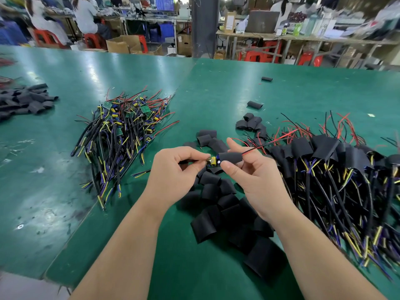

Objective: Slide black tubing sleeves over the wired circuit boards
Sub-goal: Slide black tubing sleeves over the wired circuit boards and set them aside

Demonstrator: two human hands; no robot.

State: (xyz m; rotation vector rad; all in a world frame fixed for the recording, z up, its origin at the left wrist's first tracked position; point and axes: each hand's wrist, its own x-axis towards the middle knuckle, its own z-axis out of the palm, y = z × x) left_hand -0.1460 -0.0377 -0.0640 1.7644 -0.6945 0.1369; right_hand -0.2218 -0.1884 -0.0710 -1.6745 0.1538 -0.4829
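My left hand (175, 169) pinches the end of a small wired circuit board (212, 161) with yellow and blue parts. My right hand (251, 174) pinches a black tubing sleeve (230, 157) that covers part of that board; red and black wires come out of the sleeve's right end. Loose black sleeves (225, 204) lie on the green table (65, 148) under both hands. A heap of bare wired boards (123, 128) lies to the left. On the right lies a heap of sleeved boards (337, 174) with their wires.
More black sleeves (23, 100) are piled at the far left, a few (252, 123) behind my right hand, and single ones (266, 79) further back. Beyond the table's far edge people sit at benches, with red stools and cardboard boxes.
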